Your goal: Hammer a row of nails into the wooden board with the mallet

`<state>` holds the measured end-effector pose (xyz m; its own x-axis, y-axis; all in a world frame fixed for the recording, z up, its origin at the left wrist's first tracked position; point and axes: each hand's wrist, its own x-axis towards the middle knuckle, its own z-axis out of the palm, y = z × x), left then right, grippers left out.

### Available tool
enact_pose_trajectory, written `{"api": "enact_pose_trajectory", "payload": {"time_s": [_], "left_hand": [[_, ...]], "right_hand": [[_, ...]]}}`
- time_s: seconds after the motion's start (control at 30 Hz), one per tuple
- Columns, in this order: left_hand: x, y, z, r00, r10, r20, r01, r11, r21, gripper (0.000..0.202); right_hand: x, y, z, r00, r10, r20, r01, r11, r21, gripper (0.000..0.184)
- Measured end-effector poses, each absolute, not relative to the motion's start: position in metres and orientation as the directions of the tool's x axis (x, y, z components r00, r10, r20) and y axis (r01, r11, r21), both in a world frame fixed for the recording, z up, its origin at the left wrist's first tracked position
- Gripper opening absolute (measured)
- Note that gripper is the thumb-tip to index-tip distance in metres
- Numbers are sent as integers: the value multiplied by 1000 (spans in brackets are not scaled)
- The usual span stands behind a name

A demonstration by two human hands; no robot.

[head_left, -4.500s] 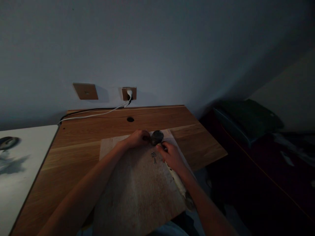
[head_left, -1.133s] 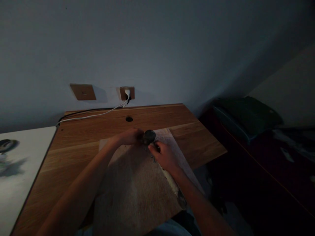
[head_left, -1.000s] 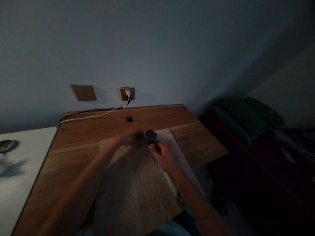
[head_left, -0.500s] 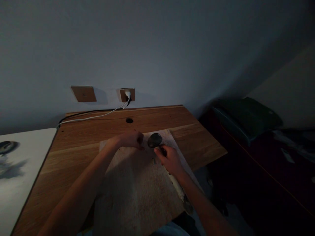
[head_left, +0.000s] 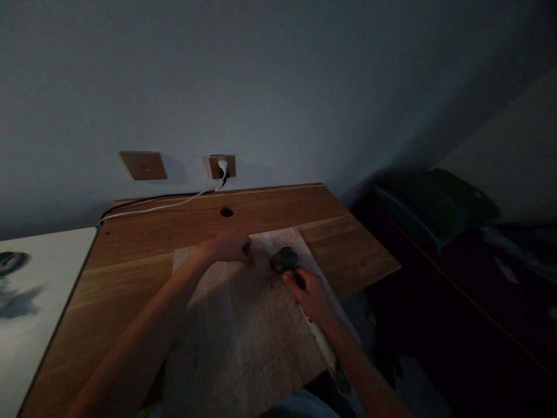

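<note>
My right hand (head_left: pixel 314 297) is wrapped around a long-handled tool with a dark, rounded head (head_left: pixel 284 259). Its pale handle (head_left: pixel 322 343) runs back beneath my forearm, and the head is over the far right part of a worn wooden board (head_left: pixel 235 337). Over the board's far edge, my left hand (head_left: pixel 230 247) is closed with its fingers curled together; whatever they may hold is hidden. Between the hands, small thin bits (head_left: pixel 270 283) lie on the board, too small to make out.
The board rests on a wooden table (head_left: pixel 348 249) against a wall. A white surface (head_left: pixel 47 325) adjoins it on the left. White and black cables (head_left: pixel 174 205) run along the back to a wall socket (head_left: pixel 221 166). At right, a dark green cushion-like object (head_left: pixel 439 200) sits in shadow.
My right hand has moved slightly right and nearer to me, carrying the tool; its dark head has turned. My left hand has stayed nearly in place, still closed.
</note>
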<state>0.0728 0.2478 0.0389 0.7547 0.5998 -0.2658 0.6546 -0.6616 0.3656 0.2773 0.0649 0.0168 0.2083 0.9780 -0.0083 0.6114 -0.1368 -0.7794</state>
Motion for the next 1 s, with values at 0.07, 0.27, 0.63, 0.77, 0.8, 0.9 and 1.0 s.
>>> {"api": "enact_pose_trajectory", "payload": {"time_s": [0.07,0.27,0.63,0.77,0.8,0.9,1.0], "left_hand": [[67,251,41,758,597,-264,649,-645,403,27],[56,257,42,810,553,-198,570,-661,488,11],[47,261,47,771,587,-245,620,-607,497,17],[48,259,49,777,574,-257,615,-608,501,18],[48,259,49,778,573,-257,614,-608,502,18],[50,257,51,779,573,-253,613,-612,500,17],[52,255,54,782,562,-268,612,-612,502,17]], "right_hand": [[278,65,16,210,978,-12,605,-139,-784,35],[279,65,14,218,976,-26,597,-154,-788,35],[278,64,14,209,978,-25,575,-144,-806,34],[279,64,12,219,976,-1,569,-128,-812,34],[279,65,11,221,975,-4,567,-131,-814,34],[279,64,11,217,976,-14,566,-137,-813,35],[278,64,13,217,976,-10,567,-134,-812,34]]}}
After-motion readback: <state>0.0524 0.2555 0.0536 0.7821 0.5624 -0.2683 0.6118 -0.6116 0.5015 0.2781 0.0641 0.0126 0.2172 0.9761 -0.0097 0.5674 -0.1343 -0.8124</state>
